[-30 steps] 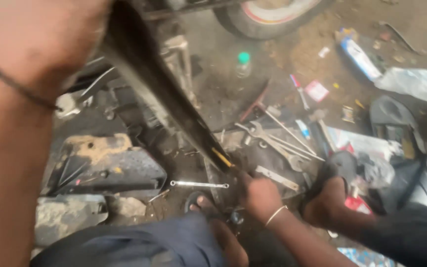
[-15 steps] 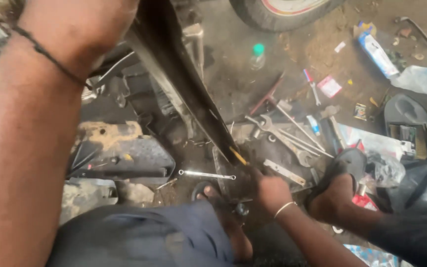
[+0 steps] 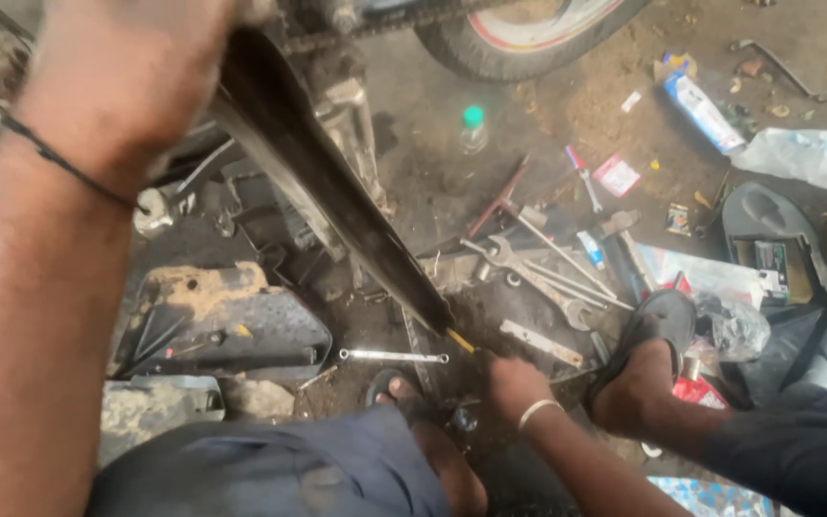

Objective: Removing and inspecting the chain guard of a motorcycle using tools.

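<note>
While the left hand (image 3: pixel 126 86) still grips the dark bar (image 3: pixel 337 191), the right hand (image 3: pixel 514 383) stays low, grip unclear.

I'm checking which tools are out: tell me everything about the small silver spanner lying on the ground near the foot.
The small silver double-ended metal spanner is slim and shiny, cleaner than the grime around it. It lies flat and nearly level on the dirty ground, between the dusty black plastic panel and the sandalled foot. No hand touches it. Its right end points toward the long dark bar's lower tip.
</note>
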